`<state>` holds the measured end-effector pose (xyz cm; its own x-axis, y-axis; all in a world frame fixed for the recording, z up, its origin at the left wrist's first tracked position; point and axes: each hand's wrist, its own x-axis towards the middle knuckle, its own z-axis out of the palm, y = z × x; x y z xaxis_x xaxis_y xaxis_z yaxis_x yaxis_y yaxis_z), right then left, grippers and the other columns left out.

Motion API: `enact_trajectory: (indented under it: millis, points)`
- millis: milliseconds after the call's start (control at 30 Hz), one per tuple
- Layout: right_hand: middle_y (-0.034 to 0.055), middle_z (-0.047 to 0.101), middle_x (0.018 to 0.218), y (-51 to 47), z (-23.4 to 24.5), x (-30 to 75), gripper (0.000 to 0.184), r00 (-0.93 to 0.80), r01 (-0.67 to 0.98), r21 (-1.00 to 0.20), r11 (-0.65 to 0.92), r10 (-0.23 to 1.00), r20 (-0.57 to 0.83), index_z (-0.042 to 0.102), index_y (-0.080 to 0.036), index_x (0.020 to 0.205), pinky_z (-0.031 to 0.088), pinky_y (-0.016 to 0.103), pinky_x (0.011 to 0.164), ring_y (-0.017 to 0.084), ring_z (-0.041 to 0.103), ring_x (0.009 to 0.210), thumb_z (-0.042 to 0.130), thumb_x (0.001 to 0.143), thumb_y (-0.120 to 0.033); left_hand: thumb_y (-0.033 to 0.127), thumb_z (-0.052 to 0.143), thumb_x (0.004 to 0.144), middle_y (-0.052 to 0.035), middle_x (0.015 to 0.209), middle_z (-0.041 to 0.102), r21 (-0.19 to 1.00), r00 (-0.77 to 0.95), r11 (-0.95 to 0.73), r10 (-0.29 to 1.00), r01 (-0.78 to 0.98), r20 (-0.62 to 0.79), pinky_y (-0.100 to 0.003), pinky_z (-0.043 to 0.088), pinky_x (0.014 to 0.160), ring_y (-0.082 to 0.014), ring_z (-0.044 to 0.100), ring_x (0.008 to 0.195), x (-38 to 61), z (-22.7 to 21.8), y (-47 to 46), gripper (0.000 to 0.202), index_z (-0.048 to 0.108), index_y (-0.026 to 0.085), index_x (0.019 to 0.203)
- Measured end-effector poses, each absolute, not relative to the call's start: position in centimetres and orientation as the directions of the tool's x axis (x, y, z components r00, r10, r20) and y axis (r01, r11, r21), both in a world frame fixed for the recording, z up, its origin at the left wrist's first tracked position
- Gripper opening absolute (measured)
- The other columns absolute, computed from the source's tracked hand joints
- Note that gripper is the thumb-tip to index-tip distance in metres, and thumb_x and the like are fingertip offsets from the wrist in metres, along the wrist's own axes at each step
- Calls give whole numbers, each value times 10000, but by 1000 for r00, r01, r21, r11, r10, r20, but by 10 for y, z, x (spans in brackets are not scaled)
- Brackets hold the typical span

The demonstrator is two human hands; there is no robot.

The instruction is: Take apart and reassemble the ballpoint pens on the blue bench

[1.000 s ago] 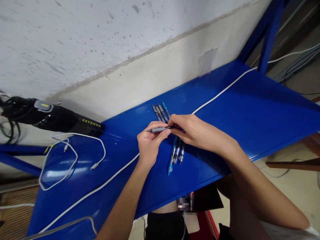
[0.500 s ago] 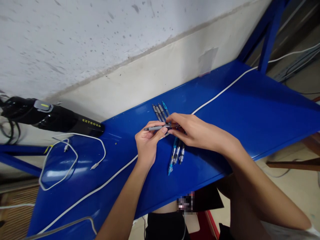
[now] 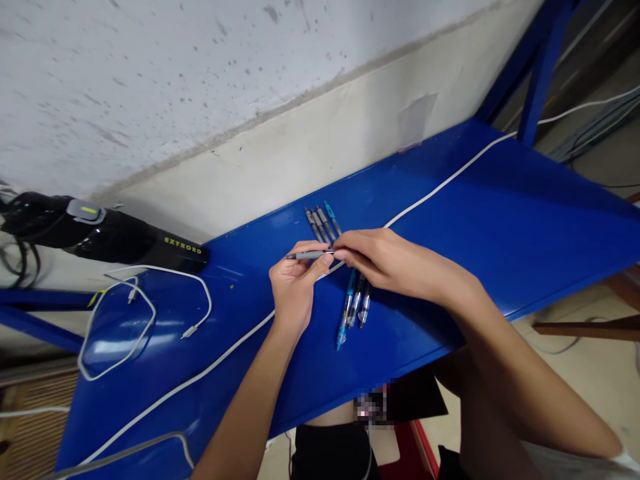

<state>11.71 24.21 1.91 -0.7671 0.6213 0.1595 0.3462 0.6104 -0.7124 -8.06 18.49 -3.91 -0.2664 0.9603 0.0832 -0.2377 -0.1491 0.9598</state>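
The pen [image 3: 309,255] lies between the two hands, its long axis running nearly level from the fingers of one to the fingertips of the other. The left hand [image 3: 293,285] is gripping it by the grey part, thumb below and fingers above, with the dark end poking out past the fingers on that hand's outer side. The right hand [image 3: 384,257] comes in from the opposite side, fingers bent and drawn together, and appears to pinch the other end. Neither hand is clearly the nearer, since both meet at the pen. What lies inside the right hand's pinch is hidden by its fingers, so whether the pen is one whole piece or parted there cannot be told. Just beyond the right hand's fingers, three grey pieces [image 3: 317,223] and a blue piece [image 3: 331,217] lie side by side, slanting, their lower ends covered. Just on the near side of the same hand, a blue barrel [image 3: 345,316] and two clear barrels [image 3: 361,308] lie close together, their upper ends also covered; the hand hides whether they touch the pieces beyond. A white cable [image 3: 235,345] passes under both hands across the blue surface [image 3: 505,227], its middle partly blocked from sight. Farther off, to the left hand's outer side, are a looped cable [image 3: 209,293] and a black cylinder [image 3: 145,243], cut off at the edge of view.
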Motion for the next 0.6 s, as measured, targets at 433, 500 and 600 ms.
enact_trajectory:
  millis: [433,500,600]
  points:
    - [41,698,909,242,20,118,151,-773,351,-731,585,621,126,565,-217,1040,396,310,719,186,617,764,462,1147,-249,240,968,802,-47,1016,737,948,-252,-159,964,-276,89,-239,559,677,-129,674,817,-82,-41,185,182,861,200,943]
    - [52,704,930,242,20,118,190,-778,350,-718,602,614,136,571,-215,1015,392,314,724,190,622,780,460,1155,-281,246,974,793,-48,1011,738,947,-258,-158,962,-280,85,-241,554,673,-131,672,816,-81,-40,185,192,857,197,937]
    - [44,709,935,242,20,118,83,-761,361,-721,591,634,138,573,-218,1087,377,308,700,191,618,771,520,1126,-268,260,986,777,-48,1016,744,946,-261,-149,963,-287,72,-255,557,681,-124,663,785,-81,-39,186,217,849,192,932]
